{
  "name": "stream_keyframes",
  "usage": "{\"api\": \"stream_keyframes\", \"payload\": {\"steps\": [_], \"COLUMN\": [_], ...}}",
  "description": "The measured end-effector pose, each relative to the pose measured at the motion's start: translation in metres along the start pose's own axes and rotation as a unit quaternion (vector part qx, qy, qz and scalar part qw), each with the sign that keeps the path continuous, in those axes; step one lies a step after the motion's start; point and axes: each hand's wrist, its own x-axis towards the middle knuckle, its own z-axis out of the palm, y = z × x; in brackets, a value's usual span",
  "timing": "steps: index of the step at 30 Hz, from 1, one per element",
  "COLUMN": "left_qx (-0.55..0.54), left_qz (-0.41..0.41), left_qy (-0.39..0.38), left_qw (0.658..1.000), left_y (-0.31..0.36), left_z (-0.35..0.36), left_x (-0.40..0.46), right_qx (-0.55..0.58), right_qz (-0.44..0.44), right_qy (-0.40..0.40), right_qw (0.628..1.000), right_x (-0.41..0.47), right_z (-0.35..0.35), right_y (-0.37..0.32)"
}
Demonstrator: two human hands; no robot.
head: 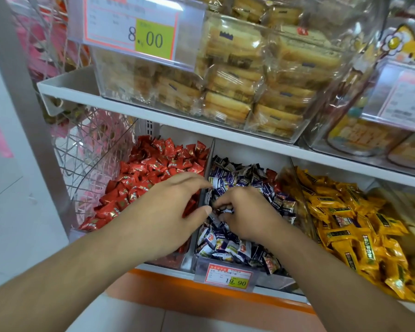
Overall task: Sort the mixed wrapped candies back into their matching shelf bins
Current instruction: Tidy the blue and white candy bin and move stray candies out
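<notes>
Three clear bins stand side by side on the lower shelf. The left one holds red wrapped candies point(153, 164), the middle one dark blue and white candies point(235, 248), the right one yellow candies point(350, 224). A few red wrappers point(271, 174) lie among the blue ones at the back of the middle bin. My left hand point(168, 212) reaches across the divider point(207, 164), fingers stretched toward the blue candies. My right hand point(247, 212) is down in the middle bin, fingers curled around blue candies.
The white upper shelf point(153, 113) overhangs the bins and carries clear boxes of wrapped biscuits point(237, 75) with an 8.00 price tag point(132, 27). A 19.90 price tag point(228, 279) hangs on the middle bin's front. A wire rack point(91, 149) stands at the left.
</notes>
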Motion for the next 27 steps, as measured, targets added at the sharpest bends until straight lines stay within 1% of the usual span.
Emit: {"api": "stream_keyframes", "payload": {"steps": [5, 11, 14, 18, 21, 24, 26, 27], "left_qx": [-0.002, -0.004, -0.009, -0.024, -0.047, -0.094, -0.086, -0.069], "left_qz": [0.01, 0.003, 0.002, -0.022, -0.024, -0.022, -0.043, -0.06], "left_qy": [0.006, 0.003, 0.011, 0.03, 0.039, 0.051, 0.086, 0.098], "left_qw": [1.0, 1.0, 1.0, 0.999, 0.998, 0.994, 0.992, 0.991], "left_y": [-0.005, -0.004, -0.005, -0.003, 0.002, 0.007, 0.003, -0.001], "left_z": [-0.001, -0.002, -0.004, -0.008, -0.011, -0.015, -0.017, -0.019], "left_x": [0.0, 0.0, 0.0, -0.001, -0.001, 0.0, 0.001, 0.001], "right_qx": [0.01, 0.021, 0.062, 0.137, 0.231, 0.343, 0.374, 0.364], "right_qz": [0.008, -0.008, -0.012, 0.002, -0.005, -0.026, -0.025, -0.019], "right_qy": [0.012, 0.03, 0.067, 0.115, 0.111, 0.085, 0.091, 0.103], "right_qw": [1.0, 0.999, 0.996, 0.984, 0.966, 0.935, 0.923, 0.926], "right_x": [0.002, -0.004, -0.012, -0.024, -0.032, -0.04, -0.042, -0.041], "right_z": [-0.002, -0.009, -0.027, -0.047, -0.055, -0.062, -0.064, -0.063], "right_y": [-0.001, -0.003, -0.002, -0.002, -0.019, -0.041, -0.043, -0.038]}}
